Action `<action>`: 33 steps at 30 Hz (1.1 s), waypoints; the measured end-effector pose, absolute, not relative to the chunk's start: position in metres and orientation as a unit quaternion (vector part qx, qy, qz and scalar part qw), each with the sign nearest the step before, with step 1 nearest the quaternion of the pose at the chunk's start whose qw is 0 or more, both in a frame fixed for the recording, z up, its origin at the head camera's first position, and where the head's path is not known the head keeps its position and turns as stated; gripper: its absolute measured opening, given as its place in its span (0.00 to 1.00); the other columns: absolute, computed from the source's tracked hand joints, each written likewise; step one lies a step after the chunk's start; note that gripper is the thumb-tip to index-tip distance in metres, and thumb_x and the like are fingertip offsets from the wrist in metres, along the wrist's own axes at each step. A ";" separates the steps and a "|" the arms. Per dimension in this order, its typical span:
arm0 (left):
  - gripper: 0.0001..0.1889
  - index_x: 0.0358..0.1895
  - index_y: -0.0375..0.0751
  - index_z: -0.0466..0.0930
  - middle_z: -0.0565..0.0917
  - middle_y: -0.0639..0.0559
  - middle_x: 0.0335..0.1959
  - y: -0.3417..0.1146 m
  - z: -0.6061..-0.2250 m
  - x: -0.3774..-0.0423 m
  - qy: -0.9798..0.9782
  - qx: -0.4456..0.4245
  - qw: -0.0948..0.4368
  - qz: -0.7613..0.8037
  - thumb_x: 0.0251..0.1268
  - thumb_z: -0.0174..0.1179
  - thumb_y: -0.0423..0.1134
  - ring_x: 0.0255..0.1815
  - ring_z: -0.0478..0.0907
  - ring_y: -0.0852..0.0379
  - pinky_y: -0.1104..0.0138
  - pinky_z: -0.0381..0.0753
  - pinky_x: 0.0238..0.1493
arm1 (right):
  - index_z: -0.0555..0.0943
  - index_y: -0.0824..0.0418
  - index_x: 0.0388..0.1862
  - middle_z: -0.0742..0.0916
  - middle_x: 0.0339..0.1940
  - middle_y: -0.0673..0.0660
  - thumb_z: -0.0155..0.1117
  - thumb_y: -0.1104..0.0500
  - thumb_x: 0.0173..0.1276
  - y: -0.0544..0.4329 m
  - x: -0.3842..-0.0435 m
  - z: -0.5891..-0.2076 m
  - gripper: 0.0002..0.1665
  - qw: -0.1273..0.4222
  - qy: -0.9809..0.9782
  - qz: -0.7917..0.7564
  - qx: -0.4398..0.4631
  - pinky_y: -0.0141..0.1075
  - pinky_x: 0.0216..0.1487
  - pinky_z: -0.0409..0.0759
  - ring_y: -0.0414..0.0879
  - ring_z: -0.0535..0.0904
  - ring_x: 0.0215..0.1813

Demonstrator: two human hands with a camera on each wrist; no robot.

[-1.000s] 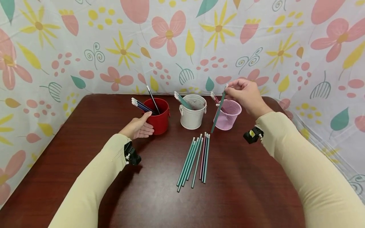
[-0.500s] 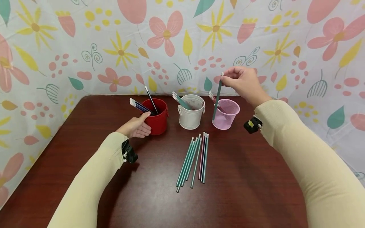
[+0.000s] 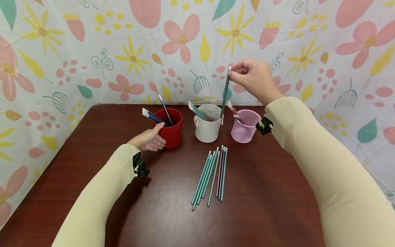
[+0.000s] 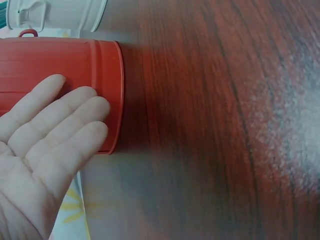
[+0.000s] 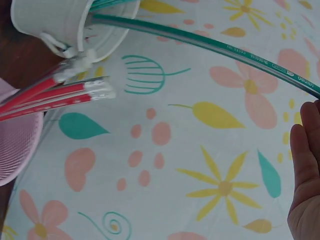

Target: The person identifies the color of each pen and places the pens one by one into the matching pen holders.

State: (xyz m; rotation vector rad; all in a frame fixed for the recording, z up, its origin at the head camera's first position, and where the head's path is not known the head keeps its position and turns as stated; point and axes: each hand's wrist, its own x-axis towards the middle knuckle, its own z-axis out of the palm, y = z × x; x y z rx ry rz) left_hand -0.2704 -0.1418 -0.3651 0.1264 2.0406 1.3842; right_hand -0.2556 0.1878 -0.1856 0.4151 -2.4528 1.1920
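three containers stand in a row: a red bucket (image 3: 173, 138), a white bucket (image 3: 207, 133) and a pink mesh basket (image 3: 242, 133). the red bucket holds dark blue pencils (image 3: 153, 116) bunched toward its left rim, plus one lone dark pencil (image 3: 166, 109) tilted apart from them. green ones (image 3: 198, 112) lean left in the white bucket, and red ones (image 3: 235, 112) lean left in the basket (all with white eraser ends up).

the right hand (image 3: 253, 78) pinches a green pencil (image 3: 226, 91) near its eraser between thumb and fingers, holding it steeply so the lower end is at the right side of the white bucket's mouth; whether it touches the rim i cannot tell. the left hand (image 3: 151, 139) has its fingers straight and laid along the red bucket's side, thumb near the rim, gripping nothing.

below, on the glossy dark red-brown table (image 3: 262, 195), loose pencils (image 3: 206, 178) lie side by side, mostly green, with a reddish and a dark one among them. behind hangs a white cloth (image 3: 182, 73) printed with pink, yellow and green flowers and leaves.
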 end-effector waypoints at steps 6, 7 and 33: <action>0.44 0.58 0.16 0.68 0.72 0.25 0.59 -0.140 -0.365 -0.267 0.786 0.039 0.303 0.537 0.73 0.29 0.63 0.61 0.71 0.35 0.51 0.68 0.62 | 0.85 0.66 0.34 0.85 0.20 0.39 0.66 0.59 0.61 0.176 -0.259 -0.179 0.10 0.198 -0.885 0.388 0.164 0.24 0.30 0.69 0.30 0.77 0.28; 0.44 0.58 0.16 0.69 0.73 0.26 0.59 -0.139 -0.365 -0.267 0.787 0.038 0.298 0.538 0.73 0.30 0.63 0.60 0.72 0.35 0.52 0.69 0.62 | 0.85 0.67 0.34 0.86 0.22 0.41 0.66 0.59 0.61 0.174 -0.260 -0.178 0.10 0.199 -0.887 0.382 0.169 0.23 0.30 0.69 0.28 0.77 0.28; 0.43 0.58 0.15 0.68 0.73 0.25 0.58 -0.129 -0.364 -0.267 0.765 -0.011 0.284 0.578 0.74 0.33 0.61 0.60 0.72 0.35 0.51 0.70 0.61 | 0.85 0.67 0.33 0.88 0.31 0.60 0.60 0.63 0.62 0.152 -0.278 -0.250 0.08 0.111 -0.934 0.242 0.240 0.34 0.35 0.76 0.50 0.83 0.35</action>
